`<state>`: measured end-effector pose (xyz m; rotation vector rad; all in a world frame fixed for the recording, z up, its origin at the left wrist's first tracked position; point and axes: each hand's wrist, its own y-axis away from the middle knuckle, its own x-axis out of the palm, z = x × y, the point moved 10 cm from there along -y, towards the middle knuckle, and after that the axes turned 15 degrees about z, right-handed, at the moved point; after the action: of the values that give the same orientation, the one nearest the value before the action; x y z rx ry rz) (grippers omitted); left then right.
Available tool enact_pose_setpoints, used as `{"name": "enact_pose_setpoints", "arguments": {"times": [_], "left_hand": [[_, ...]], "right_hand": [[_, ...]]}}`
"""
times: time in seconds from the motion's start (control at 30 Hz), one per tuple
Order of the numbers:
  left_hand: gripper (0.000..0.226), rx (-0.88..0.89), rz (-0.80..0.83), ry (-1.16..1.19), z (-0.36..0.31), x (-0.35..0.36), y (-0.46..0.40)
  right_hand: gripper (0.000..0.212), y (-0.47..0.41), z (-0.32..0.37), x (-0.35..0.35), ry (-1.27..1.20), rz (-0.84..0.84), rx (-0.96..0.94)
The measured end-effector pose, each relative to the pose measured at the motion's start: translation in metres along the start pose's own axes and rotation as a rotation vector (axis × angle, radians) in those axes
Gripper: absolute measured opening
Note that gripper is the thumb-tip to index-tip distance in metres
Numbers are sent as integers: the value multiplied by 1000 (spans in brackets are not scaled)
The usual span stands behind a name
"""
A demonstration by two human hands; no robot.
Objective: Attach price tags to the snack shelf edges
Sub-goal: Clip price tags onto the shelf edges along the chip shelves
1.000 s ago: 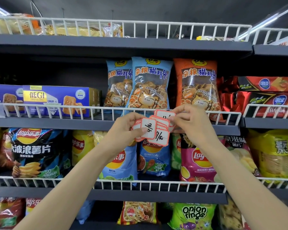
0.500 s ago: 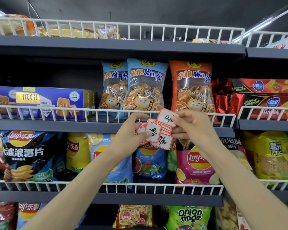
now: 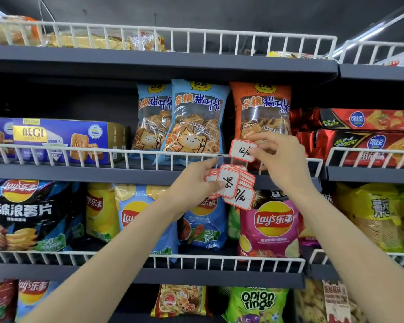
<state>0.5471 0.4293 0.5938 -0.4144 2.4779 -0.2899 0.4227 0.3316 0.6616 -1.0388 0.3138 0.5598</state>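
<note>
My left hand (image 3: 194, 183) grips a fanned stack of red-bordered white price tags (image 3: 233, 186) in front of the middle shelf's dark edge (image 3: 79, 173). My right hand (image 3: 278, 159) pinches a single price tag marked "12" (image 3: 241, 151) and holds it up at the white wire rail (image 3: 149, 157), just below the orange snack bag (image 3: 261, 108). The single tag sits apart from the stack, a little above and to its right.
Blue snack bags (image 3: 191, 117) and a blue biscuit box (image 3: 63, 138) stand behind the same rail. Lay's chip bags (image 3: 273, 224) fill the shelf below. Red packs (image 3: 369, 136) lie at the right. An upper shelf edge (image 3: 149, 64) runs overhead.
My right hand has pulled one tag off the stack and raised it to the wire rail. My left hand keeps the rest of the stack in about the same place.
</note>
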Motion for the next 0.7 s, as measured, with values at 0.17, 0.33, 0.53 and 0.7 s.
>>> {"name": "enact_pose_setpoints", "arguments": {"times": [0.17, 0.33, 0.53, 0.7], "left_hand": [[70, -8, 13, -5, -2, 6, 1], [75, -23, 29, -27, -3, 16, 3], [73, -44, 4, -120, 5, 11, 10], [66, -57, -1, -144, 9, 5, 17]], "right_hand": [[12, -4, 7, -1, 37, 8, -49], [9, -6, 5, -1, -30, 28, -56], [9, -7, 13, 2, 21, 62, -139], [10, -15, 15, 7, 144, 85, -157]]}}
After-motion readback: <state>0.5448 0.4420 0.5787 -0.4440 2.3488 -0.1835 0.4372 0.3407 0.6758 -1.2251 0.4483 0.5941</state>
